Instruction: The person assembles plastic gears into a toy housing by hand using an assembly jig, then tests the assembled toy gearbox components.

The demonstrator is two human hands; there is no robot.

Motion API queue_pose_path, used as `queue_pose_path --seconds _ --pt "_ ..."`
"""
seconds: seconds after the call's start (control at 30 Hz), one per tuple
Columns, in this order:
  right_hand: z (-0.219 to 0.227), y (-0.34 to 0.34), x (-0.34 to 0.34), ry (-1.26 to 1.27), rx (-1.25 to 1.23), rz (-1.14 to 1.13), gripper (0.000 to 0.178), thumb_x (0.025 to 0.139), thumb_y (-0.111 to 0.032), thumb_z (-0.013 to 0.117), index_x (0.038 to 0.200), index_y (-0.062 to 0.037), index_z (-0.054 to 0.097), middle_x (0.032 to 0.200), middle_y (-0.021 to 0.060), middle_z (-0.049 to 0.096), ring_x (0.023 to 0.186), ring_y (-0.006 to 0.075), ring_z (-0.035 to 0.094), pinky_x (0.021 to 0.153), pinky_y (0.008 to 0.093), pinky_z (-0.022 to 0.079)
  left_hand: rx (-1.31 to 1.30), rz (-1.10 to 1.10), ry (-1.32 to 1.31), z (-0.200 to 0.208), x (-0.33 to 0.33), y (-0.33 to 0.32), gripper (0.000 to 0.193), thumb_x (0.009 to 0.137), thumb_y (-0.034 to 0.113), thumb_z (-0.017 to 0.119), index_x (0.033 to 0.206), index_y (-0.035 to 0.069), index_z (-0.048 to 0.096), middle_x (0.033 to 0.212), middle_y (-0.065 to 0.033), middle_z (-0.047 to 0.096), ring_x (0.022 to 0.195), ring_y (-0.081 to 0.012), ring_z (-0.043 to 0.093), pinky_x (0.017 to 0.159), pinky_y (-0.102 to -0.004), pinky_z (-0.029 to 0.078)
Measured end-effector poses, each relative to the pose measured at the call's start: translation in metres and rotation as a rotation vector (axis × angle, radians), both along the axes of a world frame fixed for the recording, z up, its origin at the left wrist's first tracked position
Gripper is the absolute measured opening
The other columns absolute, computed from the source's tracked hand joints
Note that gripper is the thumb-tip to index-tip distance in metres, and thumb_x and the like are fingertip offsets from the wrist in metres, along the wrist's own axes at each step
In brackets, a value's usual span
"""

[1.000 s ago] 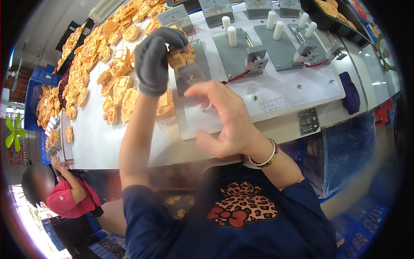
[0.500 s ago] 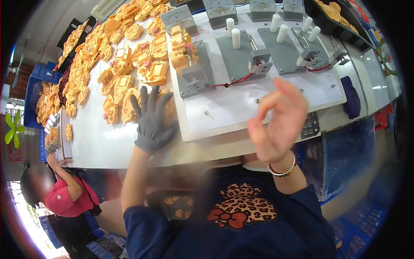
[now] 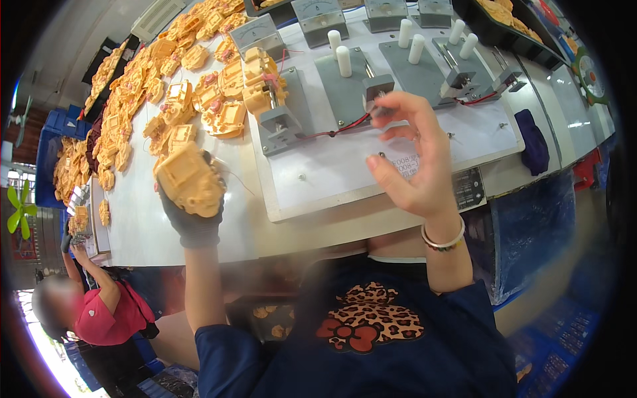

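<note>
From my remote seat I see a long, pale worktop. Yellow-orange plastic parts are heaped over its left side, with looser pieces toward the middle. Right of them lies a flat white board. Just beside the board's right end is a purple, cloth-like item; behind, a black tray stands at the far right.

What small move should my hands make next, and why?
I'd probably bring the orange plastic housing in your gloved left hand to the second grey fixture from the left: no housing shows on it, the leftmost fixture already holds another housing, and your right hand looks empty, near that second fixture.
</note>
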State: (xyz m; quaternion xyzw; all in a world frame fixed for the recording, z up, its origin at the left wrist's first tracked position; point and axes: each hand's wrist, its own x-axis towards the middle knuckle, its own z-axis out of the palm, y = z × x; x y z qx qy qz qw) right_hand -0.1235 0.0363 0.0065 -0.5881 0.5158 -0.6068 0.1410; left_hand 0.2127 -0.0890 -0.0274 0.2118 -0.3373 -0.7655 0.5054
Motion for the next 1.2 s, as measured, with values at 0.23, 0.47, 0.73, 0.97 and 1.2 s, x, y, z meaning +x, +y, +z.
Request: queue_pose_path --seconds 0.23,0.47,0.73,0.97,1.2 --pt "-0.004 0.002 -0.005 0.065 -0.093 -0.023 0.043 0.061 -0.011 0.064 0.103 -0.0035 0.058 0.092 0.0102 0.062 0.071 0.0234 0.059 0.06 0.0295 0.047 0.136 -0.221 0.336 0.065 -0.061 0.033 0.083 0.087 0.036 0.065 0.148 0.005 0.019 0.141 -0.0237 0.035 0.108 -0.0265 0.053 0.072 -0.0334 0.055" --pt "-0.002 0.002 -0.007 0.069 -0.098 0.007 0.045 0.06 -0.009 0.065 0.104 -0.0032 0.056 0.095 0.012 0.061 0.077 0.0276 0.059 0.067 0.0333 0.05 -1.312 0.356 -0.987 0.152 -0.153 -0.029 0.036 0.087 0.009 0.061 0.121 0.001 0.056 0.099 -0.0127 0.066 0.083 -0.019 0.063 0.069 -0.0288 0.05" --pt "-0.003 0.003 -0.007 0.054 -0.128 0.073 0.045 0.063 -0.009 0.063 0.107 -0.0044 0.055 0.09 0.0119 0.058 0.077 0.0284 0.056 0.069 0.0364 0.047 -2.178 0.106 -1.554 0.147 -0.239 -0.103 0.043 0.068 -0.005 0.064 0.105 0.017 0.066 0.111 -0.0073 0.061 0.096 -0.0325 0.059 0.083 -0.04 0.05" --pt "-0.007 0.001 -0.006 0.068 -0.151 0.072 0.045 0.062 -0.008 0.063 0.106 -0.004 0.054 0.088 0.0115 0.057 0.076 0.0287 0.055 0.068 0.0364 0.046 -2.173 -0.104 -1.249 0.133 -0.237 -0.045 0.039 0.063 0.001 0.072 0.098 0.018 0.065 0.114 -0.0054 0.06 0.107 -0.0317 0.052 0.089 -0.0415 0.046" --pt "-0.005 0.003 -0.01 0.107 -0.164 0.064 0.051 0.059 -0.007 0.064 0.109 -0.0011 0.056 0.094 0.01 0.06 0.075 0.0232 0.058 0.067 0.0305 0.048 -1.825 -0.497 -1.158 0.122 -0.226 -0.035 0.07 0.07 0.003 0.068 0.135 0.008 0.043 0.135 -0.0121 0.048 0.128 -0.031 0.045 0.105 -0.0418 0.037"
